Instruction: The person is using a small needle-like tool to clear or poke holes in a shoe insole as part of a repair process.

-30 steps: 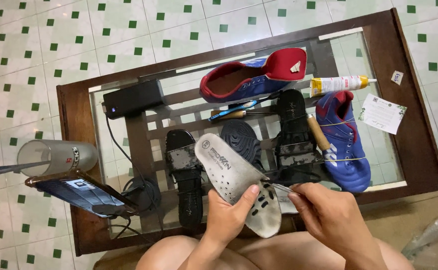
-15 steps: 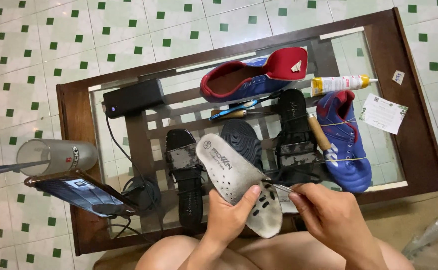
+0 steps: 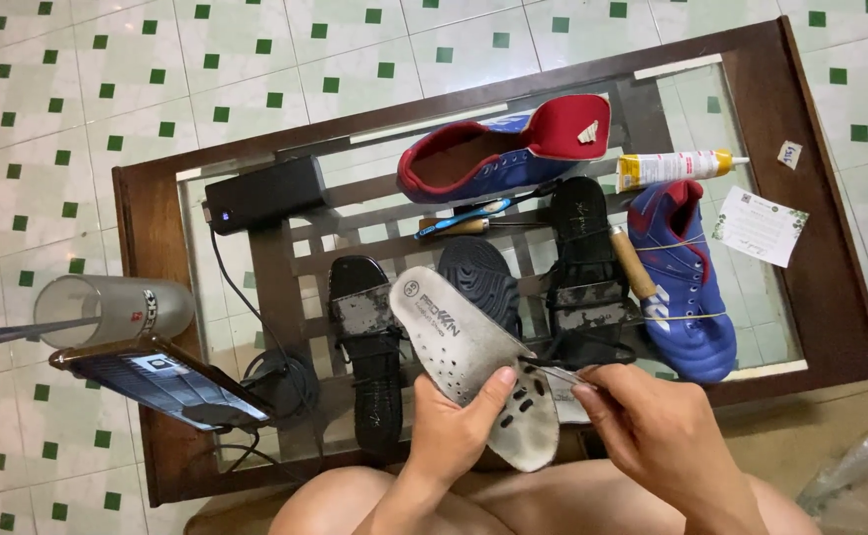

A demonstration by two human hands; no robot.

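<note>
Fingers [image 3: 498, 381] of the left hand [image 3: 459, 426] curl around a white insole [image 3: 463, 347].

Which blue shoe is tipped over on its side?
The far blue shoe with the red lining lies on its side, opening facing you. The other blue shoe, at the table's right, sits upright on its sole with string tied round it.

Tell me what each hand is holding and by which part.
The left hand grips the white insole near its worn, perforated end, thumb on top. The right hand pinches a small thin piece at the insole's edge; what it is cannot be told.
</note>
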